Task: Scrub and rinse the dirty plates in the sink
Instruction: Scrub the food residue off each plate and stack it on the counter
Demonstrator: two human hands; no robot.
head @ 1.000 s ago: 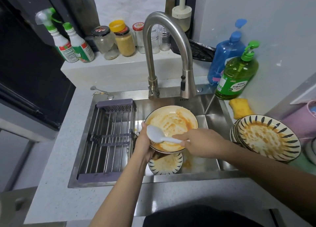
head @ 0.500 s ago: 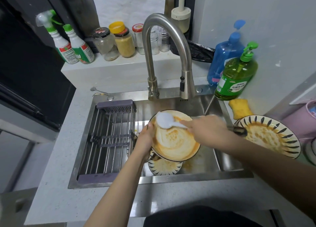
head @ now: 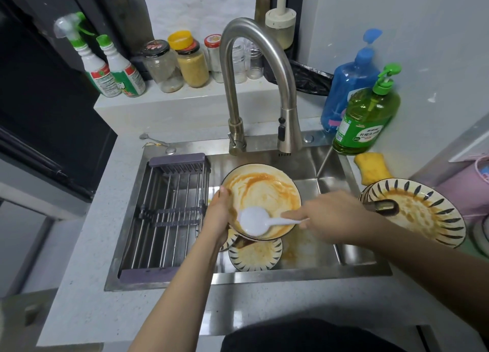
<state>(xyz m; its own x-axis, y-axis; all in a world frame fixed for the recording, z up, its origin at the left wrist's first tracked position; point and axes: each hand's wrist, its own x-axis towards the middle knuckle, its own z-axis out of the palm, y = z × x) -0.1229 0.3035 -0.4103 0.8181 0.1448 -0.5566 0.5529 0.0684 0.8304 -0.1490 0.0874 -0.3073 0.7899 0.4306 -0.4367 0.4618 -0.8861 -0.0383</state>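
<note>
My left hand [head: 219,214] grips the left rim of a dirty plate [head: 264,190] smeared with orange sauce, held tilted over the steel sink [head: 330,163]. My right hand [head: 336,216] holds a white plastic spoon [head: 255,221] by its handle, its bowl resting on the plate's lower left part. Below them in the sink lies a dirty bowl with dark stripes [head: 255,255]. A stack of striped dirty plates [head: 423,214] sits at the sink's right edge.
A drying rack [head: 164,216] fills the sink's left half. The arched faucet [head: 254,68] rises behind the plate. Green soap bottle [head: 367,116], blue bottle [head: 349,81] and yellow sponge [head: 373,170] are at the right. Jars and spray bottles [head: 111,71] line the back ledge.
The spoon has slid from the plate's upper left edge down to its lower left part, and my right hand moved down with it. The plate stays held in my left hand.
</note>
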